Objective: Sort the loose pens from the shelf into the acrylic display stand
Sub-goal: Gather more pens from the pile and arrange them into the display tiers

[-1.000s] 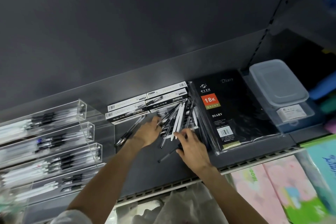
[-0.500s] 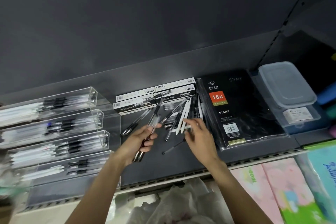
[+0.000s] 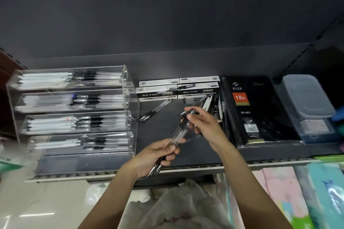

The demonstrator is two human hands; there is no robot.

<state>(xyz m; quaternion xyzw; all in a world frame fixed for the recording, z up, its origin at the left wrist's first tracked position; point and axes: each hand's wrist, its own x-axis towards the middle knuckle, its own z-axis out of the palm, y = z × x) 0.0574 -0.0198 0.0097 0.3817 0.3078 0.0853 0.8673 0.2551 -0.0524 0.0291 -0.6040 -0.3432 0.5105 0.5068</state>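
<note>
Both hands have lifted off the pile: the left hand (image 3: 158, 154) grips a pen bundle (image 3: 177, 135); the right hand (image 3: 202, 124) pinches its top; the acrylic stand (image 3: 133, 109) likely comes next.

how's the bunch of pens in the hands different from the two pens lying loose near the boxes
The bunch of pens is gripped by the left hand and pinched at its upper end by the right hand; the two loose pens lie untouched on the shelf. The bunch is held above the shelf, while the pair rests flat beside the pen boxes. Both are clear-barrelled pens with dark parts, angled on a similar diagonal.
</note>
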